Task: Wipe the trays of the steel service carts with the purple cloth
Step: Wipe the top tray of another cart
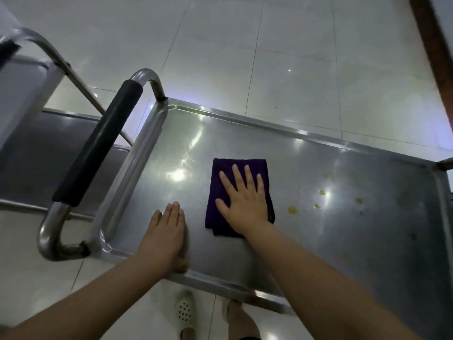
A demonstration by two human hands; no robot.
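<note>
A folded purple cloth (221, 182) lies flat on the steel top tray (367, 236) of a service cart, left of the tray's middle. My right hand (242, 200) presses on the cloth with straight, spread fingers. My left hand (166, 234) rests flat on the bare tray near its front rim, fingers straight and together, left of the cloth. Yellowish spots (293, 210) mark the tray to the right of the cloth.
The cart's steel handle with a black grip (98, 146) stands at the tray's left end. A second steel cart (36, 153) sits further left. White floor tiles (294, 69) lie beyond. My feet in pale shoes (185, 312) show below the front rim.
</note>
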